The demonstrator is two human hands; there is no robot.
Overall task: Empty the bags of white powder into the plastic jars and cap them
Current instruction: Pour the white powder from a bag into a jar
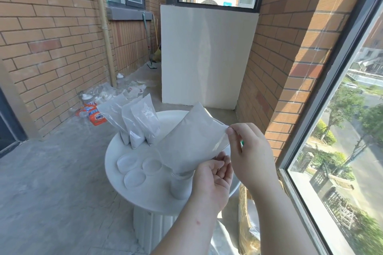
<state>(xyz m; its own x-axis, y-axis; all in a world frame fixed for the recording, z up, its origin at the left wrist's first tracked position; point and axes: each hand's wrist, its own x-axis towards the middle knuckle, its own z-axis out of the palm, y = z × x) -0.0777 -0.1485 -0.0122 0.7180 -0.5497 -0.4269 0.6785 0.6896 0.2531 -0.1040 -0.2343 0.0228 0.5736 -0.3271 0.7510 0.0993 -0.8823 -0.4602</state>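
A clear bag of white powder [192, 138] is tilted over a plastic jar [179, 184] on the round white table [116, 159], its lower corner at the jar's mouth. My right hand [248, 151] pinches the bag's upper right corner between thumb and forefinger. My left hand [213, 176] holds the bag's lower edge from beneath, fingers curled up against it. The jar holds white powder. Three more filled bags [136, 122] stand upright at the back of the table. Three clear lids or shallow jars [136, 168] lie in front of them.
Bottles, plastic wrappers and an orange packet [93, 115] litter the concrete floor by the left brick wall. A white partition [205, 54] stands behind the table. A large window [342, 151] runs along the right, with a sack [246, 223] below it beside the table.
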